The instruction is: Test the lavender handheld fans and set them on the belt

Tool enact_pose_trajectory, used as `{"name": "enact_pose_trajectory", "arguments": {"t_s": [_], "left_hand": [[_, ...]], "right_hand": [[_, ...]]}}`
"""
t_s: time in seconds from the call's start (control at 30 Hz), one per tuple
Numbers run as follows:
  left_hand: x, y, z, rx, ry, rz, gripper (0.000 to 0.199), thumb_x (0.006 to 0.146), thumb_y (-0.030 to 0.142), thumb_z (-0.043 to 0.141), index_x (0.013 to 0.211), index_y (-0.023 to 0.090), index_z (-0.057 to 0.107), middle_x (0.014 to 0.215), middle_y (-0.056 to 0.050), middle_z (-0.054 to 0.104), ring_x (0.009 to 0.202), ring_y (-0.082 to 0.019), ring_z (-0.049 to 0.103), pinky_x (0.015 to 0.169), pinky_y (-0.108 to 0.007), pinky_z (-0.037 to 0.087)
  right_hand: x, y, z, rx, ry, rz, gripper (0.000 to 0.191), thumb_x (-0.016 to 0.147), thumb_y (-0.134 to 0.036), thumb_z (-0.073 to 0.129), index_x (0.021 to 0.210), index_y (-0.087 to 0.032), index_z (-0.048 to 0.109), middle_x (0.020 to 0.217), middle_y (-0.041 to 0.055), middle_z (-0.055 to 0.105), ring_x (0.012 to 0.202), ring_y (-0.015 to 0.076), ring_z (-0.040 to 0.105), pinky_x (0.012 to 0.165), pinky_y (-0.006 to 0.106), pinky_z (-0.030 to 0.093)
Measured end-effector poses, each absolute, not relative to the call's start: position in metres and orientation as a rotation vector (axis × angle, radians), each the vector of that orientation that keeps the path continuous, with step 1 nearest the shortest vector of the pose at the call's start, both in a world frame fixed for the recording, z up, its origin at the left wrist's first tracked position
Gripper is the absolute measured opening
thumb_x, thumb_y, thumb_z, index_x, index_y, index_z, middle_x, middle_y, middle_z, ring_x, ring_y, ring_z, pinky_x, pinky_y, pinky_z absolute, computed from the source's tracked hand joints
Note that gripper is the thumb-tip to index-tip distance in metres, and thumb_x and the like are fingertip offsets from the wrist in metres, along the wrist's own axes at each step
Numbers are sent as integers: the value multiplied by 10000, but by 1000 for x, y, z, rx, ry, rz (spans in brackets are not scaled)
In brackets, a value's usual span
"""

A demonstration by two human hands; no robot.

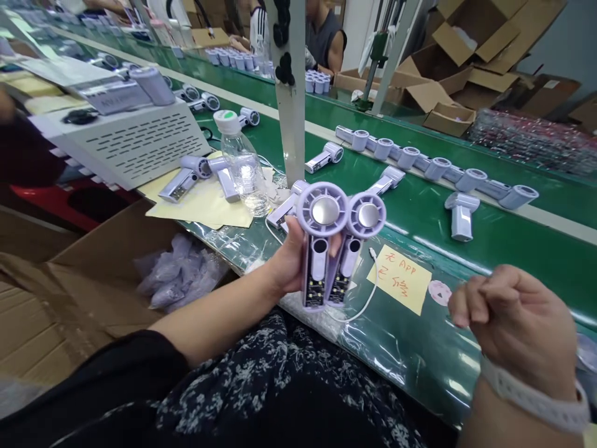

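Note:
My left hand [290,258] is closed around two lilac handheld fans held side by side, heads up. The nearer handheld fan [321,211] has a round grille with a silver centre. Its handle is uncovered and shows a dark circuit board. Partly behind it, the second handheld fan [366,214] also has its board exposed. My right hand [517,323] hovers over the bench at the right, fingers curled in, with nothing visible in them. Close to it lie a yellow note [402,279] with red handwriting and a round pink sticker [439,292]. A white cable [373,292] runs behind the fans.
A clear bottle [242,165] stands left of a metal post [291,106]. More lilac fans [438,167] line the green conveyor [420,218]. A slotted metal box [140,140] sits at left, above a carton [107,249] with bagged parts. Co-workers [326,37] and cartons [448,68] are behind.

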State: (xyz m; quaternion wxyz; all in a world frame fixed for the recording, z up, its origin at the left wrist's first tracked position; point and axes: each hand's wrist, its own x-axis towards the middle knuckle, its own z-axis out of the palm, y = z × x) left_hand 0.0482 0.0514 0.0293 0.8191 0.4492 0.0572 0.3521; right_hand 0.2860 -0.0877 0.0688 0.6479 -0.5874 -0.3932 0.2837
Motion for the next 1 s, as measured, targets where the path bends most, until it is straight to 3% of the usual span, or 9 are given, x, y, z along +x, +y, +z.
{"name": "enact_pose_trajectory", "arguments": {"t_s": [0.1, 0.17, 0.23, 0.3, 0.4, 0.5, 0.57, 0.73, 1.0], "left_hand": [[66, 34, 32, 853, 112, 730, 682, 743, 869, 613, 783, 189, 645, 741, -46, 649, 753, -203, 680, 664, -303, 571], [66, 28, 38, 924, 129, 662, 506, 784, 681, 742, 869, 186, 681, 767, -32, 673, 726, -172, 665, 713, -296, 571], [60, 28, 45, 1095, 138, 518, 403, 729, 478, 876, 939, 175, 711, 840, -41, 711, 767, -176, 666, 757, -304, 568], [53, 32, 47, 1218, 132, 377, 469, 686, 389, 925, 1046, 167, 724, 969, -72, 738, 889, -221, 684, 822, -339, 568], [46, 45, 36, 1178, 199, 456, 491, 791, 466, 844, 1160, 175, 703, 1074, -94, 731, 1032, -241, 678, 918, -366, 558], [45, 52, 24, 1019, 355, 673, 428, 878, 567, 725, 1069, 188, 678, 963, -59, 697, 904, -185, 674, 866, -341, 574], [42, 49, 25, 956, 375, 686, 444, 842, 555, 767, 1066, 197, 630, 954, -45, 672, 841, -172, 662, 793, -327, 580], [31, 26, 41, 989, 264, 665, 510, 788, 253, 838, 1188, 223, 524, 948, -1, 614, 801, -139, 635, 739, -307, 563], [27, 28, 33, 1098, 228, 634, 459, 852, 378, 782, 1099, 219, 430, 943, 2, 581, 744, -133, 624, 674, -307, 526]], "right_hand": [[286, -77, 55, -1405, -804, 427, 201, 770, -283, 853, 902, -189, 734, 800, 17, 761, 765, 183, 731, 686, 296, 625], [268, -79, 42, -1386, -812, 453, 448, 809, -275, 832, 1227, -190, 696, 1151, 85, 769, 1093, 212, 713, 899, 339, 613], [246, -86, 31, -1297, -898, 681, 512, 821, -318, 839, 1298, -247, 664, 1275, 107, 730, 1221, 270, 670, 1002, 432, 583], [230, -94, 28, -1198, -947, 926, 439, 828, -346, 841, 1231, -255, 693, 1243, 115, 741, 1161, 304, 698, 994, 479, 588], [226, -97, 29, -1173, -824, 1014, 472, 793, -343, 878, 1218, -266, 685, 1159, 90, 749, 1004, 275, 731, 856, 427, 626], [229, -90, 30, -1192, -683, 1032, 461, 697, -378, 936, 1072, -240, 706, 932, 27, 709, 769, 196, 682, 680, 332, 597], [228, -85, 31, -1195, -646, 1076, 371, 726, -408, 906, 984, -224, 712, 838, 3, 665, 667, 154, 623, 606, 293, 557], [216, -91, 37, -1134, -667, 1142, 376, 808, -377, 846, 1144, -239, 749, 1015, 57, 723, 805, 167, 662, 702, 282, 575], [193, -92, 29, -1111, -690, 1125, 296, 852, -379, 823, 1112, -252, 761, 1099, 64, 736, 814, 162, 679, 714, 276, 575]]}}
